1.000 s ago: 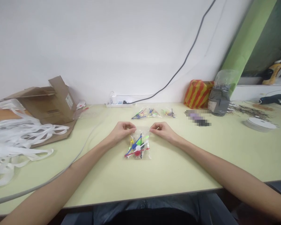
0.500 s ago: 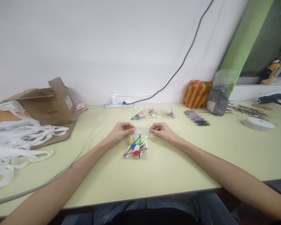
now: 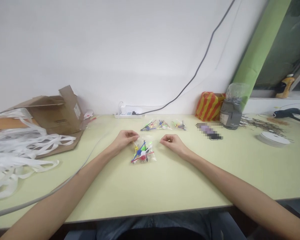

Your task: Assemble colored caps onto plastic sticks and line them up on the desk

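Note:
My left hand (image 3: 126, 138) pinches the top left corner of a small clear plastic bag (image 3: 153, 157), thumb and fingers pressed together. Inside the bag lie several coloured plastic pointers (image 3: 143, 152) with round hubs and thin arms, in blue, white, red, green, yellow and black. To the right of the bag, my right hand (image 3: 173, 144) rests over the table, its fingertips together and apart from the bag. Nothing shows between them. Farther back, three similar bags lie in a row: the left bag (image 3: 149, 125), the middle bag (image 3: 164, 125) and the right bag (image 3: 179, 125).
At the left, white ribbon (image 3: 27, 143) spills beside an open cardboard box (image 3: 57, 115). A power strip (image 3: 127, 115) lies against the wall. A grey cable (image 3: 72, 178) crosses my left forearm. On the right are a striped bag (image 3: 208, 106), a blurred phone (image 3: 215, 136) and a white spool (image 3: 273, 138).
My right hand has come away from the bag's upper right corner. My left hand has shifted the bag slightly left and tilted it.

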Action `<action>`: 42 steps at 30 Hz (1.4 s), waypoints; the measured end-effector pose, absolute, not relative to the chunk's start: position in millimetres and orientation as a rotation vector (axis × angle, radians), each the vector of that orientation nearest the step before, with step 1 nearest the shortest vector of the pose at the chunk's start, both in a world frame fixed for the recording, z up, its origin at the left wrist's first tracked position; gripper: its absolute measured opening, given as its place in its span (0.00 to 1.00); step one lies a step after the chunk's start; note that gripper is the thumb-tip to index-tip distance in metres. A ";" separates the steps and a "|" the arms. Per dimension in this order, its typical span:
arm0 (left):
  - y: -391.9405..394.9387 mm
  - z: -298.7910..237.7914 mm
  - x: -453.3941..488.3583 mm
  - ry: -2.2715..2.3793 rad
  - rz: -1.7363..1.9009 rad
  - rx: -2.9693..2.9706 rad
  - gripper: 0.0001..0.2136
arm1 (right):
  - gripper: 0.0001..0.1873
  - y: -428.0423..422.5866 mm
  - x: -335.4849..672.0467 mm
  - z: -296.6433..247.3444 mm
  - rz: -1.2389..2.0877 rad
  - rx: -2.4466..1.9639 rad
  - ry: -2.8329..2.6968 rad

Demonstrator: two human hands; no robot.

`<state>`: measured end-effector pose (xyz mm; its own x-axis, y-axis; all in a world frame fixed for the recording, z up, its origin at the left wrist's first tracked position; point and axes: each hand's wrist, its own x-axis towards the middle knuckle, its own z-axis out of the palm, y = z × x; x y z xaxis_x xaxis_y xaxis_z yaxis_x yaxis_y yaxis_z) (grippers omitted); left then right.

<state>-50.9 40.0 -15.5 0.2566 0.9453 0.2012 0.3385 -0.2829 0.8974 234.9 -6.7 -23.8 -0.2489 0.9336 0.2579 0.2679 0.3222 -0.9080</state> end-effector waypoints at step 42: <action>138.9 -15.2 -56.8 1.766 1.022 2.444 0.18 | 0.30 64.4 193.2 -35.5 0.024 -1.168 -2.187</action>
<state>-56.8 138.9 -15.2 0.1789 0.8379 0.5156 0.8647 -0.3839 0.3239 193.2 64.4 -35.5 -0.3917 0.7489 0.5346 0.7370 0.6031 -0.3050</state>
